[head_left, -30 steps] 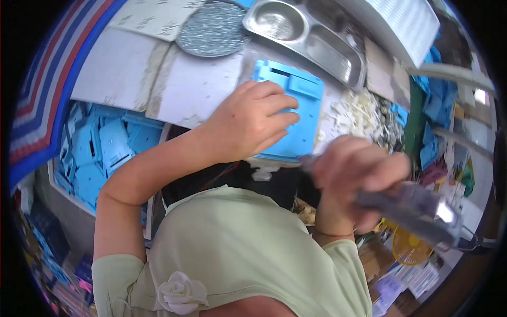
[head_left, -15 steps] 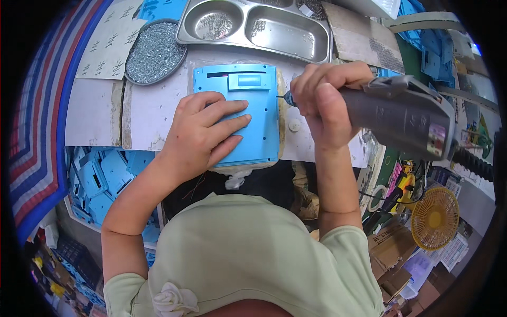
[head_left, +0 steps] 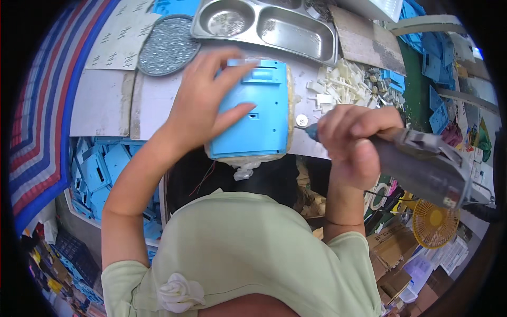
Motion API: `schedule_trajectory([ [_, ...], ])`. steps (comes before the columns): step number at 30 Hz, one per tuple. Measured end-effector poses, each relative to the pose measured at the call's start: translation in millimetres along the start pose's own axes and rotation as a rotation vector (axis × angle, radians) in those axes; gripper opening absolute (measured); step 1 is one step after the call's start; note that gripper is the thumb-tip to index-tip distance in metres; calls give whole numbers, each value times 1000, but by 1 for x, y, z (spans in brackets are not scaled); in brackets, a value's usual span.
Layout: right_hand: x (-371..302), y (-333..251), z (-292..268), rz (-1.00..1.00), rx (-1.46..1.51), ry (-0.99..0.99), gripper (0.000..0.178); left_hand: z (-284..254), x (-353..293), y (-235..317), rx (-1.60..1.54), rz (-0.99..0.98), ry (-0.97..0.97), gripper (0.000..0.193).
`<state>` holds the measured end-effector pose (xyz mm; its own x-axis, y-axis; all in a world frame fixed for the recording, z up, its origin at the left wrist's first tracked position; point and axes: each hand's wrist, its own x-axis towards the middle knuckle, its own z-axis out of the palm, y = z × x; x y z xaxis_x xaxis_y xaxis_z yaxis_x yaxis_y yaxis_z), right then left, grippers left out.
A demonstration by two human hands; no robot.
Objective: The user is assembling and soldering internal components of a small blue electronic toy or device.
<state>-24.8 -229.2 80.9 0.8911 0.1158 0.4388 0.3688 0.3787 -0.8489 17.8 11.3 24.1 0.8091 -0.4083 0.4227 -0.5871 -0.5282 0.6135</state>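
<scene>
two hands in play: left hand (head_left: pixel 203 100) at the blue panel (head_left: pixel 235 134), right hand (head_left: pixel 356 137) out to its right with the power screwdriver (head_left: pixel 417 164).
left hand: and it's slid up toward the top of the panel, blurred now; thumb and fingers spread apart, gripping nothing, thumb lying across the middle; whether it presses, can't tell.
right hand: wrapped firmly round the screwdriver's barrel, body slanting down to the right.
screwdriver tip (head_left: pixel 299 127): a half second ago right at the panel's edge, and now lower and off it, just beside a small white disc (head_left: pixel 301 120); so, by the look of it, no screw is being driven this instant.
blue panel: lying flat on yellowish padding (head_left: pixel 290 100), on the near part of the tabletop (head_left: pixel 163 98), holes showing down its right side.
white plastic bits (head_left: pixel 340 87): back in plain sight, heaped past the screwdriver, the right hand having dropped away from in front of them.
along the back: round dish (head_left: pixel 153 72) of small metal pieces on the left, metal tray (head_left: pixel 254 27) beside it.
down at left: more blue parts (head_left: pixel 113 164), piled in a box.
</scene>
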Motion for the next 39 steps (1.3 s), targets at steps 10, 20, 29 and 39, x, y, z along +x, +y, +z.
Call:
schedule_trajectory([
  [10,51,-26,-7,-82,56,-139,22,-117,-102,-18,91,-186,381,27],
  [20,82,15,18,36,113,-215,16,-183,-517,-137,604,-1611,1231,53],
  [29,86,23,12,54,-6,-35,25,-172,-353,-145,758,-812,984,28],
  [39,96,-5,-33,71,-238,190,23,-255,119,-351,-89,-405,486,55],
])
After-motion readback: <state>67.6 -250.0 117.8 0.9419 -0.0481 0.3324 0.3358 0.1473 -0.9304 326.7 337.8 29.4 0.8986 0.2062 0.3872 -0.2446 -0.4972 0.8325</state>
